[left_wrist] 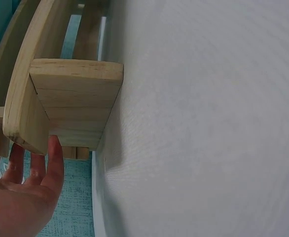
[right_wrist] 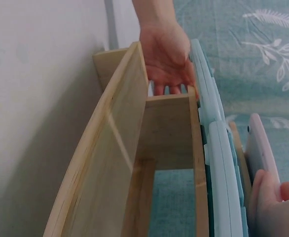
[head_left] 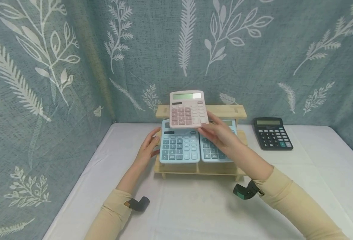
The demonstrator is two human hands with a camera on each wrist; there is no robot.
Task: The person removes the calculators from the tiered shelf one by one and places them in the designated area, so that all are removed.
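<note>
My right hand (head_left: 220,133) pinches a pink calculator (head_left: 189,115) by its lower right corner and holds it above the middle of a wooden tiered rack (head_left: 215,169). The right wrist view catches the pink calculator (right_wrist: 262,150) edge-on, with the thumb on its near side. Two light blue calculators stand side by side on the rack: the left one (head_left: 179,143) shows most of its keys, the right one (head_left: 214,151) is partly covered by my right hand. At the rack's left end is my left hand (head_left: 147,146); in the left wrist view its fingers (left_wrist: 55,163) extend along the wooden end.
A black calculator (head_left: 272,133) lies on the white-covered table (head_left: 194,210) right of the rack. Behind the rack's top tier (head_left: 224,110) hangs a blue-green leaf-patterned curtain (head_left: 152,56), which also runs down the left side.
</note>
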